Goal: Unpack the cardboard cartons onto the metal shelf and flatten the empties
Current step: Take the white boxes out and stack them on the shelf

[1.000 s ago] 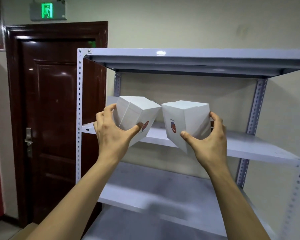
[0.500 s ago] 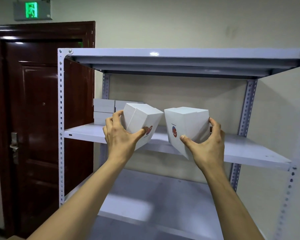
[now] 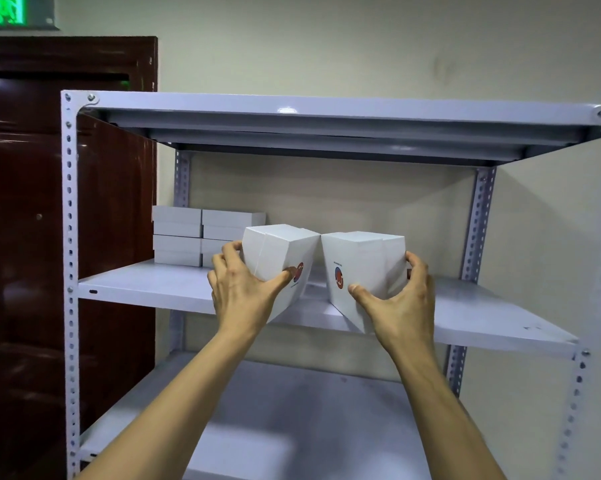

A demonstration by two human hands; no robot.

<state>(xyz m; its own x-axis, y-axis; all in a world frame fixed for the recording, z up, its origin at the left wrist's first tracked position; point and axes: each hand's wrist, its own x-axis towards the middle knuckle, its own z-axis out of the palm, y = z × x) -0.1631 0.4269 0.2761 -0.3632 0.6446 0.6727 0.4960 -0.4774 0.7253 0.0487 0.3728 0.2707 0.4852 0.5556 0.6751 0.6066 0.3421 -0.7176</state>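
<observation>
Your left hand (image 3: pixel 243 296) is clamped on a tilted white box (image 3: pixel 278 251), thumb on its printed front and fingers round its left side. Your right hand (image 3: pixel 399 306) grips a second white box (image 3: pixel 357 258) at 3 o'clock of the first, with their upper edges almost meeting. Both are held over the front of the metal shelf (image 3: pixel 146 289) at its middle board, though whether they touch it cannot be told; a stack of flat white boxes (image 3: pixel 202 233) sits at the back of that board, at 10 o'clock from your left hand.
</observation>
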